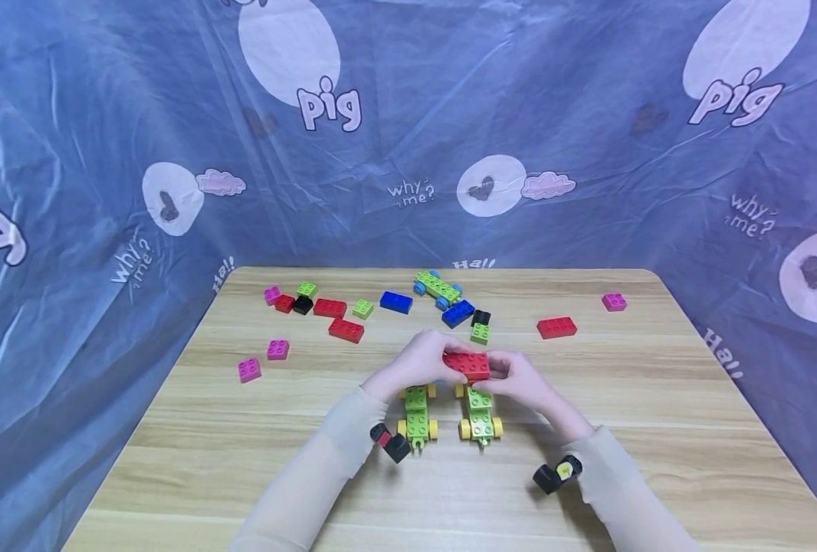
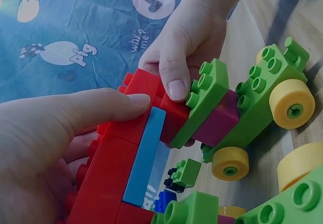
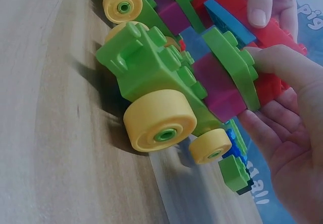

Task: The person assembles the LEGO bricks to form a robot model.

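Just below centre in the head view, left hand (image 1: 418, 359) and right hand (image 1: 519, 377) clamp fingers on red bricks (image 1: 474, 366) above two cars (image 1: 418, 423); even, level pressure should keep everything aligned.

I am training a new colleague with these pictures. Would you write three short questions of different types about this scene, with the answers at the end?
1. True or false: the far green car has blue wheels.
2. Which colour are the held bricks in the person's left grip?
A) black
B) red
C) yellow
3. In the head view, how many loose pink bricks lie on the table?

Key:
1. True
2. B
3. Four
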Demonstrator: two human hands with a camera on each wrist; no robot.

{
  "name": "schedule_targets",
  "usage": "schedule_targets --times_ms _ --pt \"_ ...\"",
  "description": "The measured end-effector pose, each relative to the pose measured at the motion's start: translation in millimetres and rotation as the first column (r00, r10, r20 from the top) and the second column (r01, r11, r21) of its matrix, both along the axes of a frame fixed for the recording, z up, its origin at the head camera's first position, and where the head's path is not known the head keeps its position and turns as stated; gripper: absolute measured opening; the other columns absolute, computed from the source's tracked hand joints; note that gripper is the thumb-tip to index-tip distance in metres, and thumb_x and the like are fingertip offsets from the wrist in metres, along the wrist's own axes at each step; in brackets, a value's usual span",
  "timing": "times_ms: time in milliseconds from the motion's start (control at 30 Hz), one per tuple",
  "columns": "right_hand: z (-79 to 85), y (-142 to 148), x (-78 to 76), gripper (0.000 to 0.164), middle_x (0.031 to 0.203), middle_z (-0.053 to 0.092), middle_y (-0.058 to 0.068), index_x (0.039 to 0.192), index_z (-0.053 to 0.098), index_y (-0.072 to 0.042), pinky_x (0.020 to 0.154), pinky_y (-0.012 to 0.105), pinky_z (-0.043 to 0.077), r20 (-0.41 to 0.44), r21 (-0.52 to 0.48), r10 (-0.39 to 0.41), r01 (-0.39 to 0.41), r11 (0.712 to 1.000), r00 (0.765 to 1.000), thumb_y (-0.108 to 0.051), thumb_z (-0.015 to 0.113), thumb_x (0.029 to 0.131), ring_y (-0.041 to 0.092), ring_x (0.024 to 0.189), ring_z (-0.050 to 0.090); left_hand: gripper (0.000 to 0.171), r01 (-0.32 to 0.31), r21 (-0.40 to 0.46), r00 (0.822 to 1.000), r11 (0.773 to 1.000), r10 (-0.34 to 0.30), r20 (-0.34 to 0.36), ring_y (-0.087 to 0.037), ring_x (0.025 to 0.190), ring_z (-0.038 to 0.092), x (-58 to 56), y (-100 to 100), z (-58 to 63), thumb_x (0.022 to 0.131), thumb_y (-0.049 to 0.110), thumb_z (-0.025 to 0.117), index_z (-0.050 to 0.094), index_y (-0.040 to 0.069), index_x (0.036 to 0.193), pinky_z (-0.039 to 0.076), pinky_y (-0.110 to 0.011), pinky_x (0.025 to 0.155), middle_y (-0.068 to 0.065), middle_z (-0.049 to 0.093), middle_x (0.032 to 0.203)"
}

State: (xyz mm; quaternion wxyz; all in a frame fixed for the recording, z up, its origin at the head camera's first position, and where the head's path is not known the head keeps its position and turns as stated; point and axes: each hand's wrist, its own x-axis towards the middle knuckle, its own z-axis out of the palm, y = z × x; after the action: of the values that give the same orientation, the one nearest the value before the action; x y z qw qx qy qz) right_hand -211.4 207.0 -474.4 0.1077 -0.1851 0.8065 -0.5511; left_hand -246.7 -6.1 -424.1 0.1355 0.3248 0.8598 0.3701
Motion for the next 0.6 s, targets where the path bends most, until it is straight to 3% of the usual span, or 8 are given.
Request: schedule_targets --times_ms 600 --pt "-1.8 -0.1 0.3 0.040 0.111 0.066 0.026 0.117 0.058 0.012 0.084 0.020 0.053 -0.006 -0.013 0.000 0.000 1.000 1.000 -0.005 0.072 0.083 0.002 0.093 0.066 0.045 0.027 -0.053 1.000 0.998 -0.027 -0.012 -0.003 0.086 0.062 -3.6 4.0 -1.7 0.074 0.014 0.083 0.070 0.013 0.118 0.048 -0.016 0.074 0.001 0.072 0.109"
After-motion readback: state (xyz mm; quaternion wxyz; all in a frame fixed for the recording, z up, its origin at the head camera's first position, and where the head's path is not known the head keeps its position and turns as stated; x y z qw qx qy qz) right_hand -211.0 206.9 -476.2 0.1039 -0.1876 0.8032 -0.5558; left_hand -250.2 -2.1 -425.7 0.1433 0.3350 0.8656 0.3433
